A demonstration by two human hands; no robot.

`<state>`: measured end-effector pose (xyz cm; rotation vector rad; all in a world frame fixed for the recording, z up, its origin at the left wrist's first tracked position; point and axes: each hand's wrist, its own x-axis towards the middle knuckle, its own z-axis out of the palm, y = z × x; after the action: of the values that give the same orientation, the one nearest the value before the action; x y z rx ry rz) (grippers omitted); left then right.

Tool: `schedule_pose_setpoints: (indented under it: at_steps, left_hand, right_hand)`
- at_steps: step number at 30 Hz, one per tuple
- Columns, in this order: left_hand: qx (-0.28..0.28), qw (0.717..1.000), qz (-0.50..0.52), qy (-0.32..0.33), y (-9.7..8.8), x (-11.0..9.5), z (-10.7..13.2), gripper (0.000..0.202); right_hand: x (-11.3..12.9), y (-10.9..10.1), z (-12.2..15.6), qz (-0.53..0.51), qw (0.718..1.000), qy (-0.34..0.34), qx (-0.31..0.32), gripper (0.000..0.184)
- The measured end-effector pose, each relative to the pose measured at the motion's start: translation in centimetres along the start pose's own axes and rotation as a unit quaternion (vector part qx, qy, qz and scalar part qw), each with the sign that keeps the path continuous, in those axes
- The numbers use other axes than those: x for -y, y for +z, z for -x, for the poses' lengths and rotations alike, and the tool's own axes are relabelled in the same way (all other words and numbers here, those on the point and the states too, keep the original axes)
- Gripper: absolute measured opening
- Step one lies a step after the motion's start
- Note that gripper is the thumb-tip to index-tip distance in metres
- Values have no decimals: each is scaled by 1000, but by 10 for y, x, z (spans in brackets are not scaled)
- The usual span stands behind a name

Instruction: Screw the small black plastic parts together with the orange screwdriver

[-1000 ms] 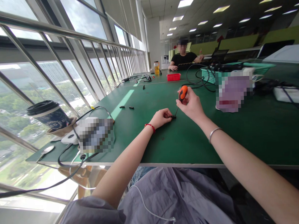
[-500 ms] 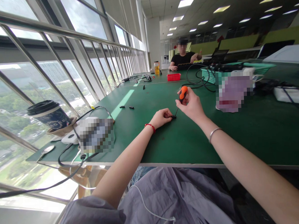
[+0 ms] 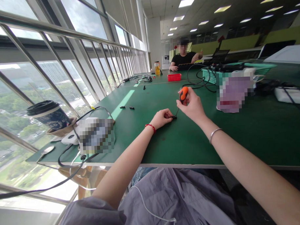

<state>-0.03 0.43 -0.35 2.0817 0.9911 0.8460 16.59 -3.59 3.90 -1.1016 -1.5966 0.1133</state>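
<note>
My right hand point(image 3: 192, 106) is closed around a screwdriver point(image 3: 182, 94) with an orange and black handle. Its thin shaft slants down and left, and the tip meets a small black part point(image 3: 174, 117) lying on the green table point(image 3: 165, 138). My left hand point(image 3: 162, 118) rests on the table with its fingers pinched on that part. A red cord circles my left wrist and a metal bangle my right.
A lidded coffee cup point(image 3: 49, 116), white devices and cables sit at the near left corner. Two small black pieces point(image 3: 127, 107) lie further out. A red tray point(image 3: 174, 77), a yellow bottle point(image 3: 157, 68), a teal basket point(image 3: 209, 76) and tangled cables stand behind. Another person point(image 3: 184, 57) sits at the far end.
My hands and the screwdriver have hardly moved. The person at the far end has raised a hand.
</note>
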Motion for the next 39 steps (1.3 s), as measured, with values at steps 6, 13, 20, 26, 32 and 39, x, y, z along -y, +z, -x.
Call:
schedule_pose_setpoints:
  at_steps: [6,13,20,26,32,39]
  left_hand:
    - [0,1000,4,-3,1,0,0,6]
    - [-1,1000,1,-3,1,1,-1,6]
    - [-2,1000,6,3,0,0,0,6]
    - [-1,1000,3,4,0,3,-1,6]
    - [1,1000,6,4,0,4,-2,7]
    - [-1,1000,1,0,1,3,-2,6]
  right_hand:
    - [-4,2,0,-11,1000,-24,-4,25]
    - [-1,1,-1,-6,1000,-9,-26,19]
    - [-6,5,0,-18,999,-33,-7,30]
    - [-6,4,-1,-17,999,-17,-24,18]
    - [-6,4,-2,-41,999,-27,-7,28]
    - [-4,1,-1,-24,999,-18,-21,18]
